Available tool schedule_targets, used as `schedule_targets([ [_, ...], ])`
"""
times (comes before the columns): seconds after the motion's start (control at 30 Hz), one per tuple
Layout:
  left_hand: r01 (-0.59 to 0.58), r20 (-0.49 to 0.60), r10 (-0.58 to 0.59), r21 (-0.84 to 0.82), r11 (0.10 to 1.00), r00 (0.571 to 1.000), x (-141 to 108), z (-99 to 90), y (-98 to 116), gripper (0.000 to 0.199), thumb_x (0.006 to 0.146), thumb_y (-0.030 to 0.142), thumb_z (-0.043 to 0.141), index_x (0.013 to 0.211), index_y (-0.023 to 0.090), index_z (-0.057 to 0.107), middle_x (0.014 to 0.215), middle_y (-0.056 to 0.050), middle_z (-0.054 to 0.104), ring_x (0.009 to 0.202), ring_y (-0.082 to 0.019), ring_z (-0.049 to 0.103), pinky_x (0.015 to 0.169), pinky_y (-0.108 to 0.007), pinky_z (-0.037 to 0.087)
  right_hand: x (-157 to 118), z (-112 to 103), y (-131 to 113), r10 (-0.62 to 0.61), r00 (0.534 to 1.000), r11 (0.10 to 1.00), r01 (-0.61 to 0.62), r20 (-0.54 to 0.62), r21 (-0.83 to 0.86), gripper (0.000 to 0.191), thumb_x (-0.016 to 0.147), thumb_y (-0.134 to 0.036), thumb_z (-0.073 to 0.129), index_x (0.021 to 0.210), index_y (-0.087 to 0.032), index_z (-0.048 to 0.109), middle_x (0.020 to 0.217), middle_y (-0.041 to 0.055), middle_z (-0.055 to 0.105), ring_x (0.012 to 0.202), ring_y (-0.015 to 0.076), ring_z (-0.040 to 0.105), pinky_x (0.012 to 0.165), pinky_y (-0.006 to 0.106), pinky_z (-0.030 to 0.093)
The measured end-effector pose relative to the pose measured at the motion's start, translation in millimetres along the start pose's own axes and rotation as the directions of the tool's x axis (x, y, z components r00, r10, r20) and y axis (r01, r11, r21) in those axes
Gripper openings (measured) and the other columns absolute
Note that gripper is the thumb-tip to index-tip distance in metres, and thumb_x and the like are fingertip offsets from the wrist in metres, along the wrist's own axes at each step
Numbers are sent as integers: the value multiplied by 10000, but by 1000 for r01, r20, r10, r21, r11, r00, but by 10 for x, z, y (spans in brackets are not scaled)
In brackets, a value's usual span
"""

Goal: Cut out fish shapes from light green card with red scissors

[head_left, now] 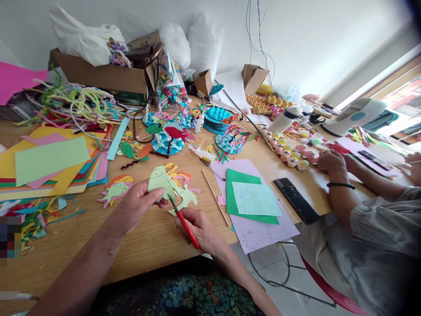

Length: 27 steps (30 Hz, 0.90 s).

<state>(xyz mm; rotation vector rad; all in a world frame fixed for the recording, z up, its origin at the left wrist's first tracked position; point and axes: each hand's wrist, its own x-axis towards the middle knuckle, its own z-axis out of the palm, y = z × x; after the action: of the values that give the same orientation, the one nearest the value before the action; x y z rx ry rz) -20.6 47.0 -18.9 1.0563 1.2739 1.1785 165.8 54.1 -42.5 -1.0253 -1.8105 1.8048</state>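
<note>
Between the thumb and fingers of my left hand point(148, 195) is a light green paper fish point(159, 181) with a drawn outline. My right hand point(197, 228) is closed round red-handled scissors point(187, 227), whose blades meet the paper near the fish's tail. A strip of green offcut point(187, 196) lies just beyond the blades, beside orange and yellow paper scraps point(179, 174). Left of my left hand lies a small pile of cut paper fish point(115, 189) in green, orange and pink.
Coloured paper sheets point(52, 160) are stacked at left, below pipe cleaners point(75, 103). Right of my hands lie a wooden stick point(215, 197), a pale sheet with drawn fish point(256, 199) and a black phone point(297, 200). A co-worker's hands point(333, 163) work at far right.
</note>
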Motion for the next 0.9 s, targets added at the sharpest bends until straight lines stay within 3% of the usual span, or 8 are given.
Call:
schedule_targets([
  [0.9,-31,83,19,142,989,996,32,-15,11,123,763,279,567,719,183,629,603,36,624,564,-112,556,530,-208,469,-13,-22,32,-23,1000,993,22,-8,-112,347,867,-394,503,618,-185,382,554,-60,327,515,76,280,464,215,214],
])
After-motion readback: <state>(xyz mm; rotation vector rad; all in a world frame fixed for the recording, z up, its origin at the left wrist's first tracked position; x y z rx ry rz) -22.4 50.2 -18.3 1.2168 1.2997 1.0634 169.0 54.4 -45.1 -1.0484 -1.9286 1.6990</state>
